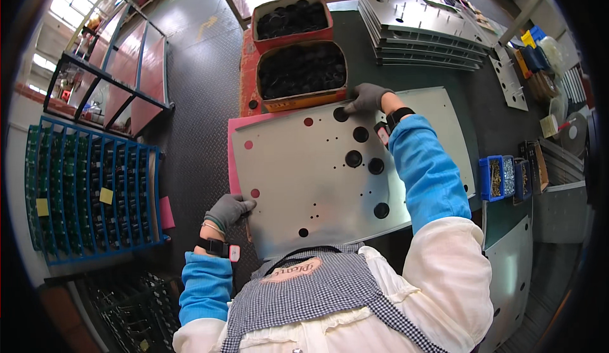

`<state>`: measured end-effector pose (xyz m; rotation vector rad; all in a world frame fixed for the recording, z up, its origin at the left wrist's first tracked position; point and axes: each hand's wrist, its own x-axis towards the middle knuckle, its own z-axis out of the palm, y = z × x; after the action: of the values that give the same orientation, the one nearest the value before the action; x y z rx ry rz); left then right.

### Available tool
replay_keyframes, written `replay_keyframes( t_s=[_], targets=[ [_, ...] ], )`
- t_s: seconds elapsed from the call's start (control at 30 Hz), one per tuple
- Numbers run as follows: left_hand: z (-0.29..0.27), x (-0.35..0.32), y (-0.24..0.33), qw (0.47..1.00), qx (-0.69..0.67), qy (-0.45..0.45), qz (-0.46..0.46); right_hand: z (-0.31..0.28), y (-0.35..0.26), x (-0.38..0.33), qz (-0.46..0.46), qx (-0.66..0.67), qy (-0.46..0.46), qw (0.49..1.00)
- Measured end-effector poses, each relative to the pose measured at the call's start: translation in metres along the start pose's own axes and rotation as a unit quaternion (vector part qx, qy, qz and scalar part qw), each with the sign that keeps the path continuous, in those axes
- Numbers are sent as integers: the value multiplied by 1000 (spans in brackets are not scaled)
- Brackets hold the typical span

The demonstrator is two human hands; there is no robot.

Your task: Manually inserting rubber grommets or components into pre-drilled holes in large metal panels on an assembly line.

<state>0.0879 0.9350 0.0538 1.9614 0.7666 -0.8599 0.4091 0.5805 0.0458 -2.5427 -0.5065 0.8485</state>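
While the metal panel (pixel 292 175) lies flat before me, my left hand (pixel 229 212) curls at its left edge, probably steadying it, my right hand (pixel 368 98) bunches at a black disc (pixel 340 115) (can't tell if either's pinching), disc boxes (pixel 304 103) handily just beyond.

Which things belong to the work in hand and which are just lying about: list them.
In the work, it appears:
- metal panel, touched by both hands
- black round pieces on it
- near box of black parts

Apparently just nearby:
- blue rack of boards
- stacked panels
- blue bin of small hardware
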Motion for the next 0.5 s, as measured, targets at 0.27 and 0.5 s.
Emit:
replay_keyframes(
  t_s=[0.27,0.5],
  targets=[
    [-3,4,13,999,29,-1,-14,6,-6,16,77,-102,-7,992],
    [-12,35,5,999,-34,-16,21,39,-11,-50,-80,-50,244,965]
  ],
)
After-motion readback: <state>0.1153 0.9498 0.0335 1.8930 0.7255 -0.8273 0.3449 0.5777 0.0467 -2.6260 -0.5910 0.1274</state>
